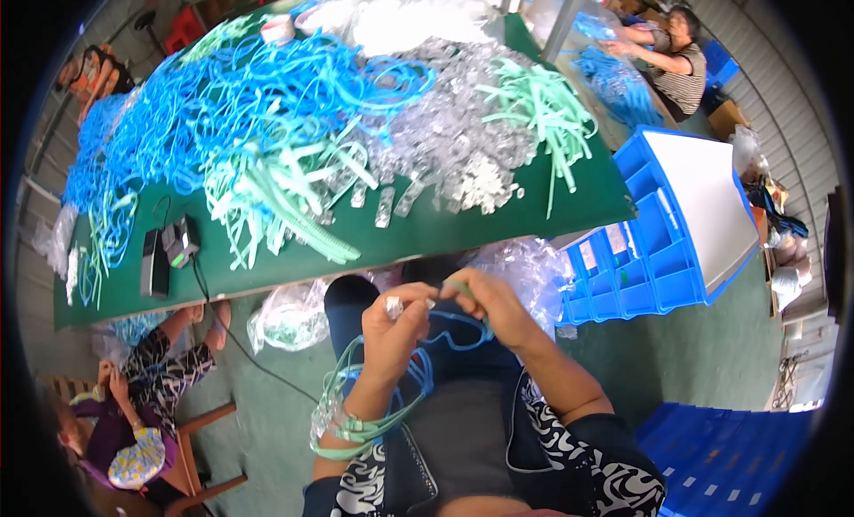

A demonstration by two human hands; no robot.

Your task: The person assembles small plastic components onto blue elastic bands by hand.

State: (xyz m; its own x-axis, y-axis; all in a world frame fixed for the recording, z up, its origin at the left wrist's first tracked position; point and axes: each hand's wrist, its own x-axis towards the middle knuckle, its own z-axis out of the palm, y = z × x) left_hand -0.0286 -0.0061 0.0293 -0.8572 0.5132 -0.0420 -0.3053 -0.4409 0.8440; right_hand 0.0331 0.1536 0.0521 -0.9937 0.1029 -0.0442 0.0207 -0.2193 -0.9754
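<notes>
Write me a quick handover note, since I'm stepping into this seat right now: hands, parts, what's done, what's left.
Left hand: pinches a small clear clip; finished green loops hang on that wrist.
Right hand: fingers hold a green strap end at the clip, a blue strap drooping below.
Table: piles of blue straps, green straps, clear clips.
Done: the wrist bundle. Left: large piles.

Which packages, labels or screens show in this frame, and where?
Clear plastic bags: under the table's near edge, crumpled, holding green loops.
White labels: on the blue bin stack's fronts, right of the table, small rectangles.
Black device: table's left edge, boxy, small green light; screen unclear.
</notes>
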